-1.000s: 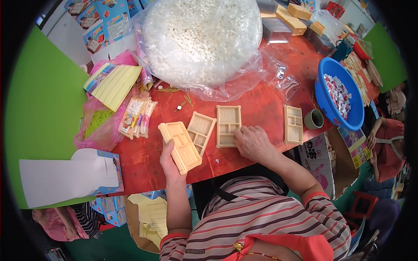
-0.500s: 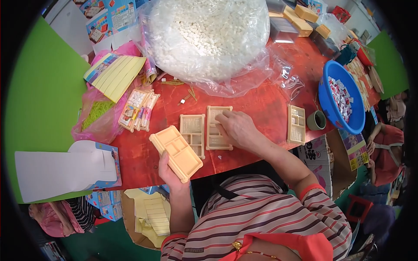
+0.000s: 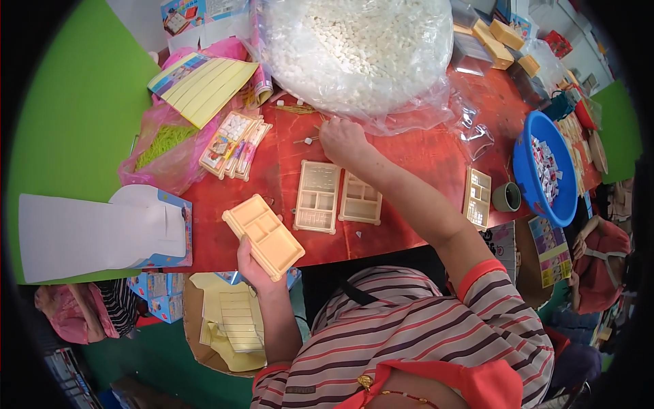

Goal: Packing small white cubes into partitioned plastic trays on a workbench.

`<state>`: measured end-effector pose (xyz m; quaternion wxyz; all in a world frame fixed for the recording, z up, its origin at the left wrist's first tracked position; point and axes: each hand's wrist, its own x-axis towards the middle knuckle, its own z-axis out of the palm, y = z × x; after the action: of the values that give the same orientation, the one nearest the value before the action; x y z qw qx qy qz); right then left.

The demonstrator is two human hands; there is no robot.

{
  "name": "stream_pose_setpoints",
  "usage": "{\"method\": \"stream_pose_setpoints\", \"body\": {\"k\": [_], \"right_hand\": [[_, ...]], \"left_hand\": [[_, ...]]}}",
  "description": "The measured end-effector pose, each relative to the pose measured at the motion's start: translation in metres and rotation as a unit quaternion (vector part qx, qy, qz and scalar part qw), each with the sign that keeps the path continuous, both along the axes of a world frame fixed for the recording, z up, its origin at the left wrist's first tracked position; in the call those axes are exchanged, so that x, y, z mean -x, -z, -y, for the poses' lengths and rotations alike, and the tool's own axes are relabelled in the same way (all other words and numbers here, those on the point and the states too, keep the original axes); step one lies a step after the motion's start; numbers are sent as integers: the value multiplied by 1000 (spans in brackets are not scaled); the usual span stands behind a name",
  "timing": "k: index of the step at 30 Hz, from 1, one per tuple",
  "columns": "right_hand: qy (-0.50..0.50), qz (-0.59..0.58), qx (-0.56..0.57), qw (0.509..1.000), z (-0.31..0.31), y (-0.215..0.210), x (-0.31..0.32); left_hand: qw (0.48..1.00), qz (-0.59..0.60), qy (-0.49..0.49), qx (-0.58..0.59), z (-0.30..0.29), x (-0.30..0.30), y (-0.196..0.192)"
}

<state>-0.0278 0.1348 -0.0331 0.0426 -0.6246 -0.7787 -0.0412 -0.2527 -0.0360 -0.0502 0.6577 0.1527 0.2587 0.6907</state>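
My left hand [image 3: 257, 268] grips a cream plastic compartment tray [image 3: 264, 235], tilted above the table's front edge. Two similar trays lie side by side on the red table: one [image 3: 317, 196] shows in full, and the other [image 3: 361, 199] is partly covered by my right forearm. My right hand [image 3: 343, 142] is stretched forward by the clear bag's edge, among thin golden sticks [image 3: 297, 109]. Its fingers are bent together, and whatever may be in them is hidden. A small white cube [image 3: 308, 140] sits on the table just left of those fingers.
A big clear bag of white cubes [image 3: 361, 48] fills the back. Filled trays [image 3: 234, 146] and a pink bag with green strands [image 3: 161, 148] are at left. A blue basin [image 3: 543, 170], a dark cup [image 3: 506, 197] and another tray [image 3: 477, 198] stand at right.
My right hand has left the trays and moved forward to the golden sticks. The left hand keeps its tray. The whole view has shifted somewhat.
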Motion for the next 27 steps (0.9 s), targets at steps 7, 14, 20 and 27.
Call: {"method": "stream_pose_setpoints", "body": {"k": [7,14,20,27], "right_hand": [[16,-115,12,993,21,1,-24],[-126,-174,117,970,114,-28,6],[-189,-190,92,959,121,-22,14],[-143,-141,-87,976,31,-5,7]], "left_hand": [[999,33,26,-16,-4,4,10],[997,31,58,-41,-16,6,0],[995,45,69,-50,-23,7,6],[994,64,82,-32,-22,8,5]]}}
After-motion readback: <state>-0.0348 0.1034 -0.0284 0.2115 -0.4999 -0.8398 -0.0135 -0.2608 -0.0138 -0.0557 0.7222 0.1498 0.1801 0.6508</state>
